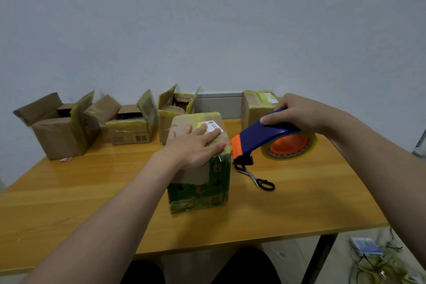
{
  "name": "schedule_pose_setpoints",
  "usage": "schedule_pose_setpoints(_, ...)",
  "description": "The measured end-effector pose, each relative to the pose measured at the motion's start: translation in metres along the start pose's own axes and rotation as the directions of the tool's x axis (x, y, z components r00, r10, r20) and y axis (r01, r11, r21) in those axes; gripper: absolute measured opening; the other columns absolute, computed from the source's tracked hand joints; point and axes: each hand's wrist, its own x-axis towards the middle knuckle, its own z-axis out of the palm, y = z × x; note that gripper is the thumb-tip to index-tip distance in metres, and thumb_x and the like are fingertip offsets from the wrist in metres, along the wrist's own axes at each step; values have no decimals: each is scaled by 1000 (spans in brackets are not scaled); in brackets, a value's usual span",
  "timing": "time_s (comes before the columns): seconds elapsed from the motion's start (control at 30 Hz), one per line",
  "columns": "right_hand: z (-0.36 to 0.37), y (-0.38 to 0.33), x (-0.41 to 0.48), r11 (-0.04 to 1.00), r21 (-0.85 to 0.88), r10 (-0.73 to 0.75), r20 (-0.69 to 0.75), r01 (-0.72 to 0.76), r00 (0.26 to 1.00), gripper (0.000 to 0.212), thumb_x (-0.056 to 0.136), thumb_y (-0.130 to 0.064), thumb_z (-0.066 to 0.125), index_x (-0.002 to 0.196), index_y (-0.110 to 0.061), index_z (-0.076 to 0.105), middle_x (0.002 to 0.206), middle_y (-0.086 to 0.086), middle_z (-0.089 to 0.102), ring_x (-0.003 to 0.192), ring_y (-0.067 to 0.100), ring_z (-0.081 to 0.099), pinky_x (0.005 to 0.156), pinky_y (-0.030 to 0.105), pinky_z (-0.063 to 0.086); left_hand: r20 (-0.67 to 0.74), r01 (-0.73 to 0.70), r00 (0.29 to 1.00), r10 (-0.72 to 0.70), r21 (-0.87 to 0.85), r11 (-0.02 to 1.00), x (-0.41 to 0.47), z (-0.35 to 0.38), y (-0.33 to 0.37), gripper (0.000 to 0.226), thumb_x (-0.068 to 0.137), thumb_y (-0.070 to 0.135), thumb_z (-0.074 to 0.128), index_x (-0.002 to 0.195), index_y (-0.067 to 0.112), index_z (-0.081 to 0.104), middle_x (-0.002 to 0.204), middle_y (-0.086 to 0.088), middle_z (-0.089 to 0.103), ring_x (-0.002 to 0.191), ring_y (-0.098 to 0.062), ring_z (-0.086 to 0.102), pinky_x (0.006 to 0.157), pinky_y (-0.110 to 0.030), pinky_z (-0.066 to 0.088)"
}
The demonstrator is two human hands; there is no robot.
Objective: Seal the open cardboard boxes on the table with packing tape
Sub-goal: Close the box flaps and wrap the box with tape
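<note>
Presses the left grip (196, 145) flat, fingers straight and spread, on the closed top of the green-printed box (200, 189), near the middle of the wooden surface (92, 191). Reaches with the fingertips to a white label (214, 126) stuck on that top. Clasps the blue tape dispenser (260, 137) in the right grip (297, 114), fingers and thumb curled round the handle, lifted above the surface just right of the box. Points its orange front edge toward the box's upper right corner; cannot tell whether touching or just apart. Mounted in the dispenser: a tape roll (309, 145), yellowish-clear, on an orange core.

Flat on the surface under the dispenser's nose: black-handled scissors (255, 177), blades toward the box, handles toward the near edge.

Along the far edge, from the left: first open box (57, 131), second open box (129, 129) and third open box (170, 110), all with flaps standing up. At far right, partly hidden behind the right grip: a closed box (253, 108), flaps down under yellowish tape.
</note>
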Motion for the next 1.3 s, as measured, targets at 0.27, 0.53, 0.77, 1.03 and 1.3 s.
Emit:
schedule_pose_setpoints(0.27, 63, 23, 4, 972, -217, 97, 4, -94, 995, 46, 84, -54, 73, 63, -13, 71, 53, -2, 62, 49, 11, 55, 52, 27, 43, -30, -13, 999, 12, -26, 1000, 3, -1, -3, 73, 92, 84, 15, 158, 55, 16, 174, 9, 10, 160, -31, 4, 123, -66, 3)
schedule_pose_setpoints(0.53, 60, 11, 5, 969, -207, 88, -221, -135, 971, 47, 86, -57, 69, 68, -14, 71, 58, 0, 66, 57, 16, 62, 57, 33, 50, -237, 29, 972, -1, 112, 993, 7, 9, 18, 105, 69, 101, 5, 148, 43, 41, 153, 2, 48, 137, -29, 45, 109, -59, 36)
schedule_pose_setpoints(0.77, 49, -4, 9, 978, -85, 112, -548, -189, 829, 55, 86, -55, 69, 64, -5, 68, 62, 14, 64, 62, 30, 60, 57, 40, 46, -220, -14, 975, 33, 87, 996, 1, 6, 11, 106, 71, 98, -5, 151, 44, 37, 158, 3, 44, 134, -31, 46, 106, -53, 38)
schedule_pose_setpoints(1.03, 59, -34, 16, 933, 360, 210, -603, 27, 770, 54, 92, -45, 70, 73, 5, 71, 70, 23, 68, 65, 36, 65, 60, 36, 44, -122, -209, 972, 199, -74, 975, -8, -9, -28, 58, 101, 72, 28, 155, 53, 33, 167, 15, 30, 153, -20, 26, 123, -49, 20)
schedule_pose_setpoints(1.3, 94, -65, 37, 762, 631, 285, -526, 144, 801, 39, 97, -44, 65, 89, -6, 76, 80, 10, 75, 79, 27, 70, 73, 39, 54, -100, 302, 934, -342, -285, 910, -24, -11, -72, 119, 65, 105, 34, 156, 27, 37, 155, -6, 49, 131, -32, 54, 100, -48, 50)
